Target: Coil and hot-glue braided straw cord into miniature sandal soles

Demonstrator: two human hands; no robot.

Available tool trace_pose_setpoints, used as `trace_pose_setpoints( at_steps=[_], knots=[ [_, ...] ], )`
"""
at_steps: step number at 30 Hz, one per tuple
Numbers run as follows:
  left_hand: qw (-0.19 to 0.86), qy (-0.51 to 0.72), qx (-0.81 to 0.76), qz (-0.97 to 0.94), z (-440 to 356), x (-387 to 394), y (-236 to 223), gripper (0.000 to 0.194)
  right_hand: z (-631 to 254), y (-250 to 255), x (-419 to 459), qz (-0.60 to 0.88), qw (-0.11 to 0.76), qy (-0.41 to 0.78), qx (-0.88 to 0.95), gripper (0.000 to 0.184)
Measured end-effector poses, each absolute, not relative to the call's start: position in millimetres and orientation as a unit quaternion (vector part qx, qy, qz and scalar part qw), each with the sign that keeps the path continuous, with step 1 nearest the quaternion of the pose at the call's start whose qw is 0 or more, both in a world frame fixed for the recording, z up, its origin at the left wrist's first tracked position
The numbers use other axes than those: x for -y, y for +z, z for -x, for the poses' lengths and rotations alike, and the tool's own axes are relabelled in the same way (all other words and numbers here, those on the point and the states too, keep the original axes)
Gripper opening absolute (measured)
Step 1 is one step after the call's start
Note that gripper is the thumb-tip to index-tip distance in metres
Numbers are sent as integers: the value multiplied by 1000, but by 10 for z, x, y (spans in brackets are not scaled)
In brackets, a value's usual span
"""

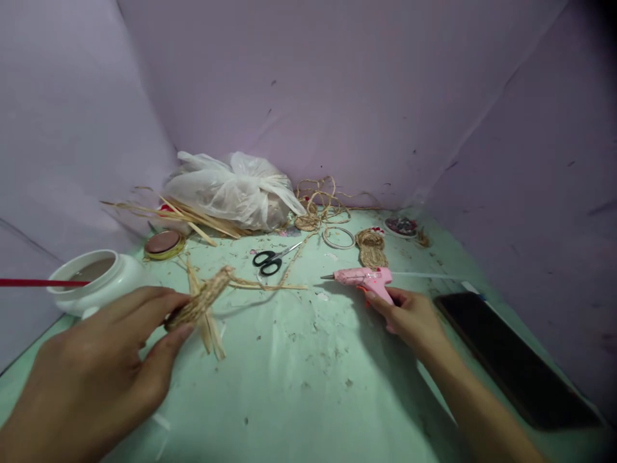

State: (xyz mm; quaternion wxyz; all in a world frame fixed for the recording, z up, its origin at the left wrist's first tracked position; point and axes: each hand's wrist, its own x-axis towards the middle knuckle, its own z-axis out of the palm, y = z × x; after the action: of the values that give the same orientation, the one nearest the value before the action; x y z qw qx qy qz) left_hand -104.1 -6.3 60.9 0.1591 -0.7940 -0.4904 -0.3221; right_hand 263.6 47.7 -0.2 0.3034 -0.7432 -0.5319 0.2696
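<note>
Between the thumb and fingers of my left hand (110,360) is a woven straw piece (205,299), with flat straw strips sticking out above and below it and a thin strand trailing right. My right hand (409,318) is wrapped round the handle of a pink glue gun (364,278). Its metal nozzle points left, and a pale glue stick (424,275) extends from its back. Black-handled scissors (270,260) lie on the table between the hands, farther back. Just behind the glue gun rests a coiled twine piece (371,247) with red bits at its top.
A white pot (130,273) with a red stick stands at left, near a round tin (164,244). Behind are straw strips (212,218), a white plastic bag (236,190), loose twine (330,199), a ring (339,238) and a small dish (401,225). A phone (515,360) lies at right.
</note>
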Motion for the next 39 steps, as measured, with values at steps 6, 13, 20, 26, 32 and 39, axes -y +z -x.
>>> trace_pose_setpoints(
  at_steps=[6,13,20,26,32,39],
  knots=[
    [-37,-90,428,899,472,250,525,22,-2502,190,-418,740,297,113,593,28],
    [-103,134,396,903,166,288,409,34,-2094,260,119,401,299,307,810,37],
    [-79,110,375,917,181,350,291,30,-1940,77,135,385,162,266,869,32],
    [-88,96,374,918,183,384,222,27,-1901,16,110,397,181,259,862,20],
    [-110,134,374,911,152,310,356,28,-1869,-38,107,387,202,136,889,14],
    [-104,119,378,912,135,312,344,27,-1907,-54,140,382,220,164,883,20]
  ],
)
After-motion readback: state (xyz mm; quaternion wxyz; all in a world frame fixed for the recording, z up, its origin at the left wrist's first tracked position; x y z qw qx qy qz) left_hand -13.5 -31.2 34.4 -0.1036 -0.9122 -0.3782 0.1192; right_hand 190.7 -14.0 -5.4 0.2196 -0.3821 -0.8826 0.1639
